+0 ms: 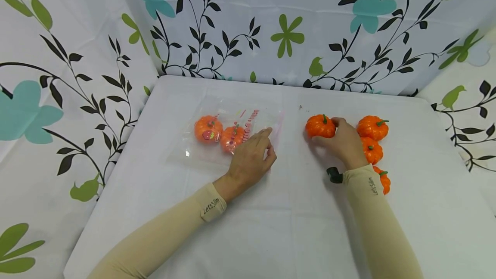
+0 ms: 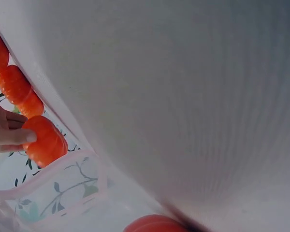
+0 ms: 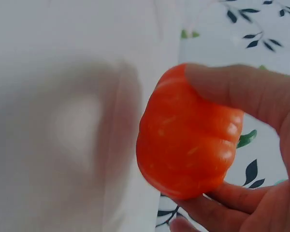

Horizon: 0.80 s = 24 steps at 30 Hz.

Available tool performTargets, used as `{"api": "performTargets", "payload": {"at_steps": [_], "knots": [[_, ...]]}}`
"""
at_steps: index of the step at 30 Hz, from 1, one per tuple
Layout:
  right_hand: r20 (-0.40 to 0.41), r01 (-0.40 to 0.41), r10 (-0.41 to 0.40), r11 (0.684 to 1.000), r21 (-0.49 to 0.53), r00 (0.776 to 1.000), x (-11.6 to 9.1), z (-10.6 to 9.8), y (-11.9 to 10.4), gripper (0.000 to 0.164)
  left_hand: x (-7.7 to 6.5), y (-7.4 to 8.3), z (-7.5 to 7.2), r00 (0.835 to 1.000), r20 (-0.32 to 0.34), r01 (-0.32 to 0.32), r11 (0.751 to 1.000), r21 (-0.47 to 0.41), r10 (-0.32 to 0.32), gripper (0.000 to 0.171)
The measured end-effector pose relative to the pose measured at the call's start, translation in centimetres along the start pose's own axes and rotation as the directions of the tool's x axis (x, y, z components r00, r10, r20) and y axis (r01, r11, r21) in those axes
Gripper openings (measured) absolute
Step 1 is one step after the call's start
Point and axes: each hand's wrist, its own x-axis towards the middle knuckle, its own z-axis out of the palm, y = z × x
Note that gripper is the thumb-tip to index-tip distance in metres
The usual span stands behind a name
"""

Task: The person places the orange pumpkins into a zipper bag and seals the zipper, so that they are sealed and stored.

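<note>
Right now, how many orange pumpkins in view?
6: two pumpkins in the clear bag; one pumpkin in the right hand; three pumpkins in a rough line to that hand's right. The right sleeve may hide more.

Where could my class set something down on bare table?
Bare table lies between the left sleeve and right sleeve, and right of the row of three pumpkins. Crowded: the clear bag holding two pumpkins, by the left hand, and the right hand gripping another pumpkin.
</note>
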Motion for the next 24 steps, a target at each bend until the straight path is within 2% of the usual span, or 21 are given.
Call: {"api": "performTargets", "payload": {"at_steps": [4, 11, 19, 24], "knots": [[0.067, 0.04, -0.044, 0.998, 0.051, 0.997, -0.2, -0.2, -0.7, 0.107, 0.0, 0.0, 0.1, 1.0, -0.012, -0.002, 1.0, 0.0, 0.002, 0.007], [0.141, 0.156, -0.181, 0.972, 0.175, 0.973, 0.1, 0.7, -1.1, 0.09, 0.0, -0.1, 0.1, 1.0, 0.003, 0.012, 1.0, -0.006, -0.012, 0.007], [0.156, 0.233, -0.282, 0.933, 0.274, 0.947, -0.1, 2.4, -1.9, 0.087, 0.0, -0.1, 0.0, 1.0, 0.016, 0.024, 1.0, -0.003, -0.024, 0.007], [0.14, 0.268, -0.333, 0.898, 0.349, 0.932, -0.5, 3.4, -2.6, 0.087, 0.0, 0.0, -0.1, 0.999, 0.036, 0.034, 0.999, -0.002, -0.034, 0.008]]}}
